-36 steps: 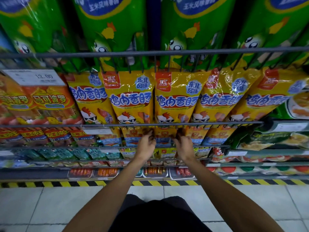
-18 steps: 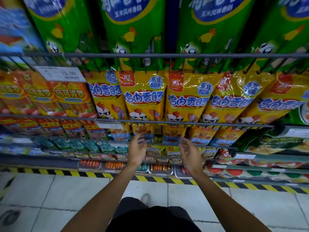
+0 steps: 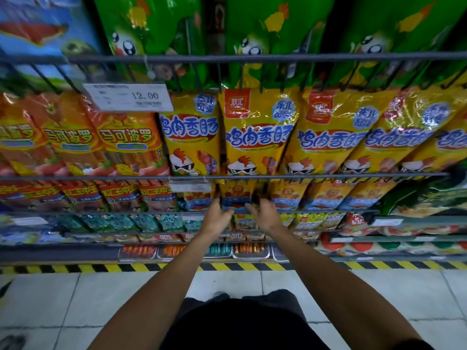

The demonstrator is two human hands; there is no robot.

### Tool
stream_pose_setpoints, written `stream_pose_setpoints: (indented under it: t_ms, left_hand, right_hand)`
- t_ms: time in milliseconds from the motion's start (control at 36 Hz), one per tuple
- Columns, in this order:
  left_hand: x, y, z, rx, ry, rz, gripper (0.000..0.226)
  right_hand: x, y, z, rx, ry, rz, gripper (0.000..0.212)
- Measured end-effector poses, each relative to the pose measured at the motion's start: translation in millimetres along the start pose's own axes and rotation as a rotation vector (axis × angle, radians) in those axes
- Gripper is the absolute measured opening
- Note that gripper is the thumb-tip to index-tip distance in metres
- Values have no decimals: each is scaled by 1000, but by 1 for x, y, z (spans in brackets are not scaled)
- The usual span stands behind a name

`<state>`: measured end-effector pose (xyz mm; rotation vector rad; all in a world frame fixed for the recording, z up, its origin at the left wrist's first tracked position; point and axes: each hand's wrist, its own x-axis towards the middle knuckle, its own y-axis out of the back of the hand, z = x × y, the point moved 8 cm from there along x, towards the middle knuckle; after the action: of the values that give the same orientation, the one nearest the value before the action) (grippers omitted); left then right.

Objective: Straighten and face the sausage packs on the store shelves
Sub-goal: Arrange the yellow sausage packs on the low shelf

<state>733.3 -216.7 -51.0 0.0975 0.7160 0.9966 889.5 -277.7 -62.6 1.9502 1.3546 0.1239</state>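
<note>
Both arms reach forward over the tiled floor (image 3: pixel 75 299). Left hand (image 3: pixel 217 218) and right hand (image 3: pixel 265 215) grip the side edges of one yellow sausage pack (image 3: pixel 236 195), fingers curled, just under the wire rail (image 3: pixel 101 178). Yellow and orange packs line the shelf beyond.

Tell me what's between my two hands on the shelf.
In the head view, a yellow sausage pack with a blue band sits between the left hand and right hand.

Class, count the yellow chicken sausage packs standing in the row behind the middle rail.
5, left to right: beside the price tag, above the hands, then three leaning right. More may be hidden behind or beyond the frame edge.
</note>
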Motion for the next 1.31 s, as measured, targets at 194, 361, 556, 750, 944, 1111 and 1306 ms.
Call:
stream_pose_setpoints:
  t_ms: [194, 361, 556, 750, 944, 1111, 1306]
  left_hand:
    - [3, 4, 3, -57, -26, 2, 63]
    - [3, 0, 9, -27, -64, -10, 64]
    - [10, -1, 4, -63, -45, -24, 53]
    - [10, -10, -11, 55, -27, -104, 59]
    - [7, -10, -3, 74, -67, -107, 63]
    - [-4, 30, -21, -89, -115, 54, 42]
    - [-9, 92, -56, -176, -124, 363, 29]
  right_hand:
    - [8, 3, 3, -76, 10, 94, 19]
    - [1, 9, 5, -130, 4, 143, 23]
    - [0, 15, 4, -102, 43, 206, 17]
    - [5, 11, 15, -110, -49, 96, 28]
    - [-1, 14, 9, -107, -51, 110, 28]
    - [-34, 31, 2, 0, 77, 377, 23]
    - [-42, -13, -42, 112, 266, 124, 32]
